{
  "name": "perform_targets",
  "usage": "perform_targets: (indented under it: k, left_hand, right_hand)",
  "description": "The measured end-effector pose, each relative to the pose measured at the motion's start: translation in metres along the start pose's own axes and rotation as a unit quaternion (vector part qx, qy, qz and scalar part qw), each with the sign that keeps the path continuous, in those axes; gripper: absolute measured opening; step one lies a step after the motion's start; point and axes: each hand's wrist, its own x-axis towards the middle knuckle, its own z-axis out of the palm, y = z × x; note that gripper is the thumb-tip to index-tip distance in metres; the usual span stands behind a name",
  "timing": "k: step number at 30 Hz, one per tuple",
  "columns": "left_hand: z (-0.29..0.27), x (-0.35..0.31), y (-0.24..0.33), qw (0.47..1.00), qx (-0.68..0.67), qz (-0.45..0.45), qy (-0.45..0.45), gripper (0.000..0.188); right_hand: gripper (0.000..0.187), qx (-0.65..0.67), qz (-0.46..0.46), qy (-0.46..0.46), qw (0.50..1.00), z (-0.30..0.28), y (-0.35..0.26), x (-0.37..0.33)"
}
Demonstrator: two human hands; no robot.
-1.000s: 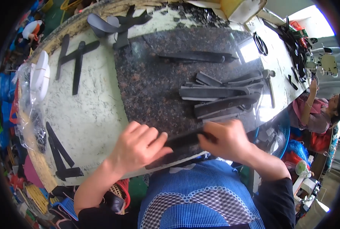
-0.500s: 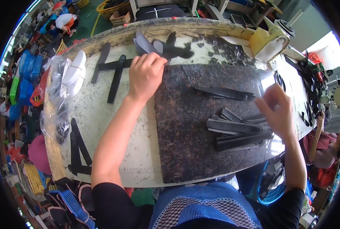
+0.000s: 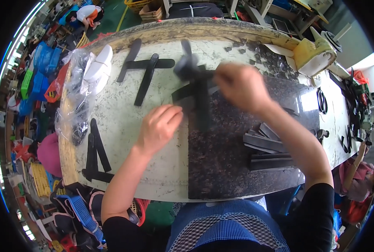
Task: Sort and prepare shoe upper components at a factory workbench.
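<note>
My left hand (image 3: 159, 126) is over the pale tabletop, thumb and fingertips pressed together beside a dark strip. What it holds, if anything, is hidden. Farther right, my right hand (image 3: 241, 86) is blurred, with its fingers closed at the end of a black strip (image 3: 195, 89). Around that strip lie or hang crossed dark pieces (image 3: 189, 67), too smeared to separate. More black strips (image 3: 264, 140) are stacked on the dark stone slab (image 3: 220, 168), partly behind my right forearm.
Crossed black strips (image 3: 147, 80) lie at the far left, others (image 3: 96, 147) nearer. White sole-shaped pieces (image 3: 99, 69) sit by clear plastic wrap (image 3: 75, 101). Dark scraps (image 3: 275, 63) and a yellowed container (image 3: 315, 56) are at the back right. Another person (image 3: 357, 176) is at the right.
My right hand has swung left from the slab's right side to the dark pieces. My left hand has drawn back toward me, away from the grey pieces. The view has shifted slightly.
</note>
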Motion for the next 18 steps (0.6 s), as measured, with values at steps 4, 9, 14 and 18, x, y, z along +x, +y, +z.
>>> perform_targets:
  k: [4, 9, 14, 18]
  left_hand:
    - [-0.010, 0.004, -0.005, 0.999, -0.019, -0.031, -0.007, 0.033]
    - [-0.025, 0.035, 0.037, 0.841, -0.437, -0.317, 0.027, 0.024]
    - [0.012, 0.081, 0.048, 0.679, -0.634, -0.367, 0.052, 0.034]
    - [0.012, 0.078, 0.032, 0.642, -0.653, -0.361, 0.173, 0.019]
  right_hand:
    - [0.024, 0.372, 0.169, -0.028, 0.912, -0.062, 0.030, 0.017]
    - [0.027, 0.580, 0.289, -0.095, 0.756, -0.062, 0.005, -0.025]
    - [0.026, 0.473, 0.206, -0.175, 0.838, -0.041, -0.043, -0.064]
    - [0.027, 0.463, 0.217, -0.198, 0.836, -0.039, -0.054, -0.077]
